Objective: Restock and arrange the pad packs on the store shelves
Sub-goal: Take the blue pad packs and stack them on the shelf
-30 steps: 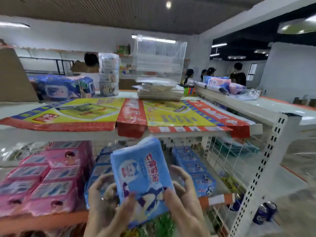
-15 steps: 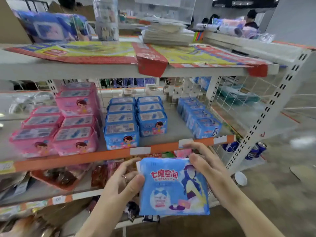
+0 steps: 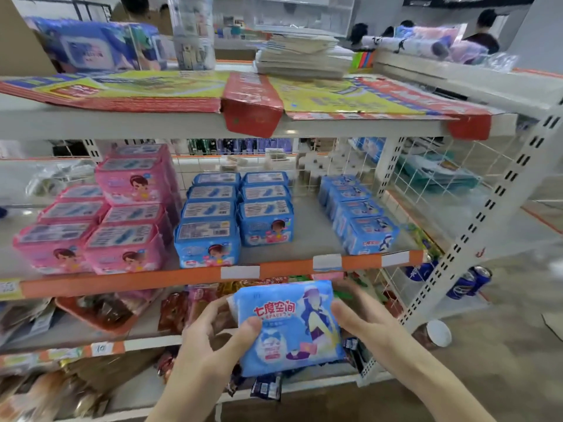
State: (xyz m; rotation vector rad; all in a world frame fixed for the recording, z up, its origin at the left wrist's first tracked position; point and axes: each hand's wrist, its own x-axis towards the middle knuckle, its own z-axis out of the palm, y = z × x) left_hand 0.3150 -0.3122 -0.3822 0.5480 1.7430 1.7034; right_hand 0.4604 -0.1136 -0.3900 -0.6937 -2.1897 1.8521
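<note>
Risk: the blue pad pack (image 3: 289, 327) is soft and slick, gripped only at its sides, so it may slip or catch on the orange shelf lip (image 3: 182, 277) going in and knock the matching row (image 3: 359, 211) at the shelf's right end. Pack sits in mid-air, just below that lip. Left hand (image 3: 213, 333) thumb on front, fingers curled behind; right hand (image 3: 362, 315) cups the right edge, fingers fairly straight.

light-blue pad pack (image 3: 289, 327) held upright below the orange-edged shelf (image 3: 152, 280).

Two hands (image 3: 213, 339), one held pack (image 3: 289, 327), three cans (image 3: 463, 286) visible.
</note>
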